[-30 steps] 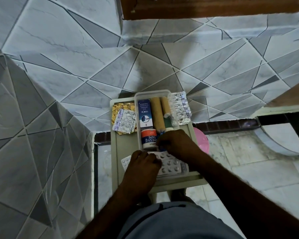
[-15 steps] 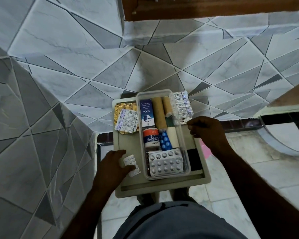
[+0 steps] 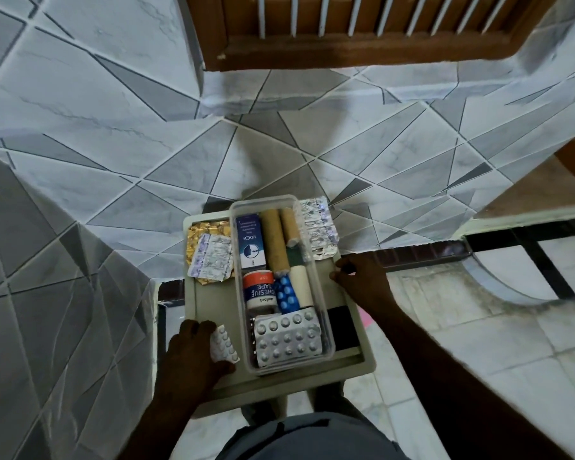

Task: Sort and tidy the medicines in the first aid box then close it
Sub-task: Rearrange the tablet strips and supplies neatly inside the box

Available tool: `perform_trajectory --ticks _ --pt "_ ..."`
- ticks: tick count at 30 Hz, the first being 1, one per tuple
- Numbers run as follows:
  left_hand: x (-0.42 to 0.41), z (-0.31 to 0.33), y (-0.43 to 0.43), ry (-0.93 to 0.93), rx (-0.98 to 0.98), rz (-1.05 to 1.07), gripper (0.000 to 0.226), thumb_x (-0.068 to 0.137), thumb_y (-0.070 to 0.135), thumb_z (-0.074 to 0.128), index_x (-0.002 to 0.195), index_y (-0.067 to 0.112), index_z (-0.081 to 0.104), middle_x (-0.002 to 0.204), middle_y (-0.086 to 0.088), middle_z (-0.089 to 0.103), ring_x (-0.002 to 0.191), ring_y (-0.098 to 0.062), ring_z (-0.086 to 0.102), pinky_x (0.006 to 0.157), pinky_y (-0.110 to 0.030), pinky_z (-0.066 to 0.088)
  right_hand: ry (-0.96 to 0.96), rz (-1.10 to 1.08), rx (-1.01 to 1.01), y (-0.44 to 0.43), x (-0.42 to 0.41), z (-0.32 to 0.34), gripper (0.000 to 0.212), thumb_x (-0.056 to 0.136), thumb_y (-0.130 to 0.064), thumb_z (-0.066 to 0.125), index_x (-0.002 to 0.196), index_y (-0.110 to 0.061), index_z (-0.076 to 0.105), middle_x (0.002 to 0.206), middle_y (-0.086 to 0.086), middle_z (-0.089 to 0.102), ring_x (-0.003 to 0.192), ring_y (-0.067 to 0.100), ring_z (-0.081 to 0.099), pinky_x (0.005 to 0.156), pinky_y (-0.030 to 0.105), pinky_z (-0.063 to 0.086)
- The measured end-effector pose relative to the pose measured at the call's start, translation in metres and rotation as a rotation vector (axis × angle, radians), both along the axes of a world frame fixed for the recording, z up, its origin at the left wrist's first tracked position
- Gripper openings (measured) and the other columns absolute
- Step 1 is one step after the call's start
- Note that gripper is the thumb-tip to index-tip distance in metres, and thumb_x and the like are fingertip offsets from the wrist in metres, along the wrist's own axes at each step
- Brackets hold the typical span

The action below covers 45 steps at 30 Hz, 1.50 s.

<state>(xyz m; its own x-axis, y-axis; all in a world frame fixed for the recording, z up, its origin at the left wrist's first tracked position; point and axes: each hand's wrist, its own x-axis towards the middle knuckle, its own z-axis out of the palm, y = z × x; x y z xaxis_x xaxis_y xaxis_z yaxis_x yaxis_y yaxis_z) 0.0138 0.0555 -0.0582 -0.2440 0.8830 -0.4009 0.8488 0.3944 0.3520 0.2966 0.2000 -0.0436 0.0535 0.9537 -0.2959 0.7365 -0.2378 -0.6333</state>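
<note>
Though inverted, "TAPE" on tub (image 3: 259,291) in box (image 3: 263,198); blister strip (image 3: 224,343) in left hand (image 3: 190,355)

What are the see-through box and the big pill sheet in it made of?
The box looks like clear, glossy hard plastic: its contents show through the walls. The pill sheet seems silvery foil or foil-backed plastic, shiny, with raised round bubbles; which is hard to tell.
</note>
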Motion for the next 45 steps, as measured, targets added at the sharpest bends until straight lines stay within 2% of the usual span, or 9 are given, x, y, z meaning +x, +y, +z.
perform_trajectory --ticks 5,9,17,22,25,29,35,42,45 --pt "-0.002 0.005 0.006 -0.078 -0.003 0.036 0.068 0.047 0.037 0.09 0.101 0.025 0.051 0.097 0.002 0.054 0.088 -0.021 0.057 0.071 -0.03 0.047 0.002 0.027 0.027 0.016 -0.005 0.004 0.024 0.079 -0.029 0.072 0.099 -0.016 0.067 0.095 0.002 0.069 0.089 0.016 0.062 0.074 0.023 0.04" --pt "-0.003 0.012 0.004 -0.247 0.109 0.155 0.031 0.076 0.015 0.076 0.076 0.034 0.052 0.071 0.01 0.064 0.065 0.001 0.059 0.054 -0.012 0.041 0.01 0.028 0.013 0.024 -0.005 0.006 0.024 0.081 -0.028 0.071 0.1 -0.015 0.067 0.093 -0.002 0.065 0.086 0.012 0.056 0.073 0.021 0.036" --pt "-0.014 0.047 0.017 -0.502 0.344 0.366 0.027 0.083 0.008 0.069 0.091 0.034 0.068 0.092 0.005 0.072 0.084 -0.008 0.067 0.072 -0.025 0.049 0.164 -0.018 -0.03 0.033 -0.002 0.011 0.007 0.081 -0.022 0.071 0.086 -0.018 0.068 0.085 0.008 0.073 0.077 0.024 0.069 0.079 0.043 0.058" --pt "-0.002 0.068 0.041 -0.737 0.431 0.412 0.023 0.085 0.006 0.066 0.1 0.022 0.072 0.099 -0.002 0.073 0.089 -0.017 0.07 0.072 -0.032 0.057 0.344 -0.013 -0.028 0.022 -0.018 0.035 0.005 0.086 -0.012 0.067 0.081 -0.014 0.068 0.079 0.008 0.071 0.066 0.018 0.065 0.069 0.035 0.058" --pt "0.016 0.075 0.055 -0.849 0.392 0.413 0.023 0.085 0.002 0.065 0.098 0.02 0.072 0.093 -0.001 0.075 0.085 -0.014 0.071 0.064 -0.023 0.057 0.279 0.068 0.076 0.014 -0.031 0.045 0.006 0.085 -0.017 0.067 0.081 -0.021 0.069 0.079 0.0 0.071 0.071 0.016 0.067 0.069 0.031 0.057" --pt "0.041 0.076 0.073 -0.935 0.296 0.368 0.023 0.086 0.001 0.063 0.094 0.021 0.072 0.099 -0.006 0.073 0.092 -0.021 0.07 0.076 -0.036 0.059 0.239 0.24 0.033 -0.006 -0.052 0.057 0.007 0.087 -0.022 0.066 0.093 -0.025 0.066 0.085 -0.008 0.069 0.075 0.008 0.067 0.068 0.025 0.058" --pt "0.054 0.063 0.095 -0.894 0.246 0.343 0.02 0.083 0.001 0.067 0.094 0.018 0.074 0.089 -0.007 0.075 0.083 -0.022 0.072 0.076 -0.04 0.06 0.159 0.297 0.035 -0.025 -0.065 0.058 0.028 0.082 -0.017 0.069 0.11 -0.016 0.062 0.098 0.001 0.069 0.076 0.006 0.061 0.058 0.002 0.044" --pt "0.06 0.054 0.095 -0.439 0.31 0.066 0.025 0.083 0.009 0.067 0.107 0.015 0.072 0.109 -0.004 0.072 0.101 -0.015 0.065 0.092 -0.02 0.044 -0.008 0.264 0.049 -0.032 -0.069 0.046 0.028 0.083 -0.024 0.068 0.109 -0.018 0.065 0.105 0.001 0.069 0.093 0.016 0.064 0.081 0.025 0.048" --pt "0.063 0.057 0.091 -0.342 0.351 -0.041 0.024 0.09 0.014 0.06 0.111 0.014 0.07 0.113 -0.006 0.071 0.107 -0.02 0.063 0.091 -0.022 0.042 -0.044 0.244 0.059 -0.035 -0.071 0.045 0.025 0.084 -0.021 0.066 0.109 -0.017 0.066 0.107 0.004 0.07 0.093 0.018 0.065 0.083 0.029 0.051"
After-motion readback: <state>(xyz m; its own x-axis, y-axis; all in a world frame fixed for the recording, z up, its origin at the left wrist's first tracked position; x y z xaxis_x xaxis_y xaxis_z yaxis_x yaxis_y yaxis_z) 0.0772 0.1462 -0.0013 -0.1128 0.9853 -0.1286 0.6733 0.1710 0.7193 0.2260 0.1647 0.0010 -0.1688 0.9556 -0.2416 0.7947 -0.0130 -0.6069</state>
